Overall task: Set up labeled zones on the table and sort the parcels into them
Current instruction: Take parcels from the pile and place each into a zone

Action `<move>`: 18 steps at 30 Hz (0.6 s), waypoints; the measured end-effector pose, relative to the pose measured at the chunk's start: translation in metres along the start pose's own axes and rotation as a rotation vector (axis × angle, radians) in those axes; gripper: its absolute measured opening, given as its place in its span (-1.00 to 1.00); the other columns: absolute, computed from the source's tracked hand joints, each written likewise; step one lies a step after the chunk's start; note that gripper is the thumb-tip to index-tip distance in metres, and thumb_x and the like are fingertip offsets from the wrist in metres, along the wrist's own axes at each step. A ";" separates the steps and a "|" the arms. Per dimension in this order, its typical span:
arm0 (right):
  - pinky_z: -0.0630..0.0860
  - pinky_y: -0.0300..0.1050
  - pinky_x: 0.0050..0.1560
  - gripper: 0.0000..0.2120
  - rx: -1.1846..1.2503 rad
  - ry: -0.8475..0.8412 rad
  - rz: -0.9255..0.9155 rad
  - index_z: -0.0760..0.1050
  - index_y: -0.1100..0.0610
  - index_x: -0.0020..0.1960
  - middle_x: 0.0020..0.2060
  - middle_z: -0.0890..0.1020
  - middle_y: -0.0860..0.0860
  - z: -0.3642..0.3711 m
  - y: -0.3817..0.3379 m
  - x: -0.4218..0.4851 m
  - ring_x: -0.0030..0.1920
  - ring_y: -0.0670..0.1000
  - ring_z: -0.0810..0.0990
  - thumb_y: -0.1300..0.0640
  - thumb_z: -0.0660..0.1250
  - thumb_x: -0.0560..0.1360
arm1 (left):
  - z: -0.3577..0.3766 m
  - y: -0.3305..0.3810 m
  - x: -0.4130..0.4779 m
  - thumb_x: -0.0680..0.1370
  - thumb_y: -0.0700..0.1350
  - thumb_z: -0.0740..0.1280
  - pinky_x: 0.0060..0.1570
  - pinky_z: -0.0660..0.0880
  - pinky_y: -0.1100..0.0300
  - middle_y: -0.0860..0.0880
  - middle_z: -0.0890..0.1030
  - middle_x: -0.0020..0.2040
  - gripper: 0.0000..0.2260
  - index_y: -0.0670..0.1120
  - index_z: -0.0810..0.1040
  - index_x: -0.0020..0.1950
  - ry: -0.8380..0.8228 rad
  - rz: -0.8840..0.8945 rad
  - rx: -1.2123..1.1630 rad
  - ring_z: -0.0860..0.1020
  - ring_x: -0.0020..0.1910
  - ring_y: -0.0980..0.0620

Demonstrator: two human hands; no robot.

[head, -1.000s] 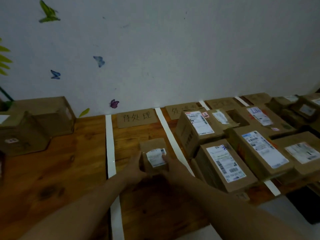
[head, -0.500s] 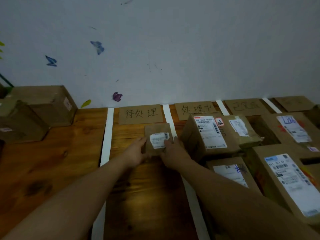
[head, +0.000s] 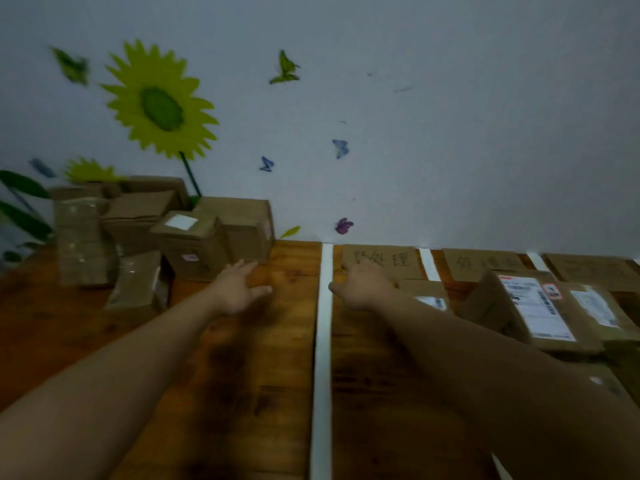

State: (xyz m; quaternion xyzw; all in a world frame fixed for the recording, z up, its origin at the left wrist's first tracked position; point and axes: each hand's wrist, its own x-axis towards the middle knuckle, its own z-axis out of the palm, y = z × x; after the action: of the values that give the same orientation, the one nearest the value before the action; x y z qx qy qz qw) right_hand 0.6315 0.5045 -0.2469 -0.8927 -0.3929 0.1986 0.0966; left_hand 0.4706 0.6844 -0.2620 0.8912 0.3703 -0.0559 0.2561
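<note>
left hand (head: 239, 289): fingers spread and loose, holding nothing, over bare wood left of the first tape strip (head: 323, 341), near the stack of boxes.
right hand (head: 360, 289): fingers stretched out, holding nothing, just right of that strip and in front of the first sign (head: 381, 261).
small parcel (head: 426, 291): lies near the counter's back edge, just in front of the first sign, with its white label up. The right forearm partly hides it.
counter (head: 259, 393): dark wood, divided by white strips that run from the front to the back edge.
other signs (head: 481, 265): cardboard, along the back edge; their writing is too blurred to read.
labelled boxes (head: 533, 313): crowded toward the right edge.
stack of boxes (head: 194, 244): back left corner, against the wall.
</note>
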 end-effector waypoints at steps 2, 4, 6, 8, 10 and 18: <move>0.24 0.03 0.39 -0.37 0.013 0.020 -0.018 0.18 0.14 0.52 0.45 0.27 0.21 0.005 -0.047 0.008 0.44 0.20 0.25 -0.18 0.16 0.58 | -0.034 -0.041 -0.010 0.54 0.16 0.25 0.47 -0.03 -0.01 -0.13 0.00 0.56 -0.31 -0.04 0.04 0.55 0.026 -0.020 -0.004 -0.05 0.53 -0.18; 0.26 0.03 0.41 -0.35 0.040 0.019 -0.026 0.18 0.13 0.52 0.46 0.27 0.19 0.011 -0.093 0.015 0.44 0.20 0.26 -0.20 0.18 0.56 | -0.063 -0.085 -0.015 0.53 0.16 0.26 0.47 -0.03 -0.01 -0.13 0.01 0.56 -0.31 -0.04 0.05 0.55 0.069 -0.035 -0.017 -0.04 0.53 -0.17; 0.27 0.04 0.42 -0.36 0.066 0.024 -0.060 0.19 0.11 0.52 0.46 0.28 0.17 0.019 -0.136 0.021 0.44 0.19 0.27 -0.18 0.20 0.55 | -0.088 -0.124 -0.021 0.51 0.16 0.29 0.47 0.00 0.04 -0.16 0.05 0.55 -0.29 -0.06 0.08 0.54 0.098 -0.054 -0.031 0.01 0.53 -0.15; 0.27 0.03 0.41 -0.37 0.083 0.032 -0.099 0.20 0.11 0.52 0.46 0.29 0.15 0.026 -0.173 0.025 0.44 0.18 0.27 -0.17 0.21 0.55 | -0.109 -0.157 -0.026 0.51 0.15 0.30 0.48 0.03 0.05 -0.16 0.06 0.55 -0.29 -0.07 0.09 0.54 0.112 -0.075 -0.049 0.04 0.53 -0.14; 0.27 0.02 0.42 -0.37 0.077 0.021 -0.110 0.19 0.12 0.52 0.46 0.29 0.16 0.032 -0.203 0.033 0.44 0.18 0.27 -0.16 0.20 0.56 | -0.125 -0.183 -0.027 0.52 0.13 0.31 0.49 0.05 0.01 -0.13 0.06 0.55 -0.31 -0.05 0.09 0.54 0.134 -0.101 -0.083 0.05 0.52 -0.13; 0.29 0.11 0.41 -0.38 0.125 -0.006 -0.097 0.14 0.06 0.53 0.42 0.29 0.17 0.051 -0.255 0.098 0.40 0.20 0.31 -0.12 0.24 0.56 | -0.145 -0.207 0.025 0.52 0.09 0.31 0.47 0.05 -0.11 -0.10 0.05 0.55 -0.33 0.06 0.06 0.54 0.073 -0.112 -0.148 0.02 0.52 -0.16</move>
State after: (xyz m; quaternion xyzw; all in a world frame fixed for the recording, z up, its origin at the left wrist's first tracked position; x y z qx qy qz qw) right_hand 0.5000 0.7494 -0.2367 -0.8642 -0.4230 0.2202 0.1604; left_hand 0.3325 0.8953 -0.2305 0.8492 0.4317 -0.0103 0.3040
